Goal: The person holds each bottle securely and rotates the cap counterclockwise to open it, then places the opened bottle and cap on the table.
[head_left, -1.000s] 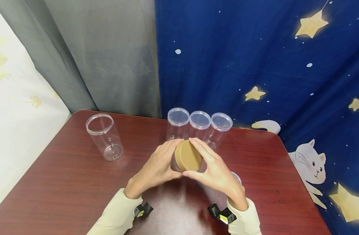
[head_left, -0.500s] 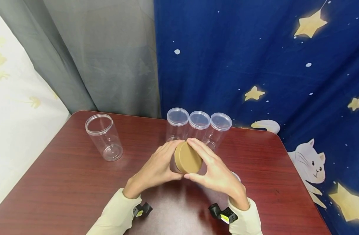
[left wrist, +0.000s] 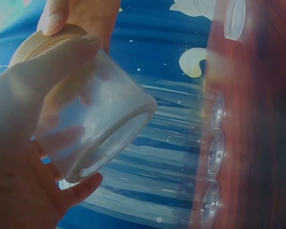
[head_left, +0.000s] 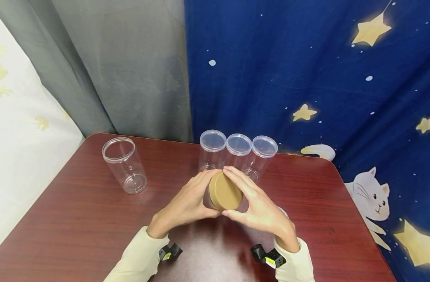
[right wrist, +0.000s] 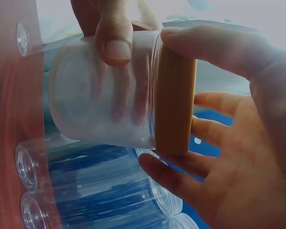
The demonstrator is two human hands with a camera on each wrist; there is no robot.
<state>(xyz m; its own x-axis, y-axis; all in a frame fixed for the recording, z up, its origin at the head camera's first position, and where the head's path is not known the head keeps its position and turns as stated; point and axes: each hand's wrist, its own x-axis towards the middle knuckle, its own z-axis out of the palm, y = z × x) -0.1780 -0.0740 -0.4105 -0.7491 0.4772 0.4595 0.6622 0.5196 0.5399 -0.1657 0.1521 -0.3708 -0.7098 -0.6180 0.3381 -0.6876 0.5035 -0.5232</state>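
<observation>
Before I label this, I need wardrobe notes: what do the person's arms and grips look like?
Pale cream sleeves reach both wrists, each bearing a black device with a yellow label. The left grip and right grip are gloveless.

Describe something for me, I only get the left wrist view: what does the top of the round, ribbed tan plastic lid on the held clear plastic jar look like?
Observer: In the head view, the round tan plastic lid has a plain, flat top.
Operator: Does any jar stand apart from the row of three clear cylindrical plastic jars?
Observer: Yes, one tall, clear cylindrical plastic jar stands by itself toward the left side of the reddish-brown wood-look table.
Operator: Is that one capped?
Observer: I can make out no lid on it in the head view; its round rim looks open.
</observation>
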